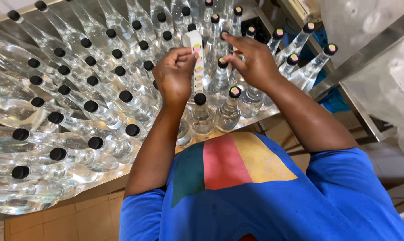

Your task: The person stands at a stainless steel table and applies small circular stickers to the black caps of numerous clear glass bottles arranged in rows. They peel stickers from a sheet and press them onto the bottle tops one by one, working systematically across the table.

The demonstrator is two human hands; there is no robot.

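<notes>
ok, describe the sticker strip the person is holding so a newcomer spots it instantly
Start at the metal table packed with clear glass bottles with black caps. Above its near-right part the person's two hands meet; the left hand pinches a narrow white paper strip that hangs upright. It alone is flat and white, carrying a column of small round multicoloured stickers like those already on the caps to its right.

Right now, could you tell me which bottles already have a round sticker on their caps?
The clear bottles at the table's right end, beyond the right hand, carry pale round stickers; bottles left of the left hand, which holds the sticker strip, have plain black caps.
</notes>
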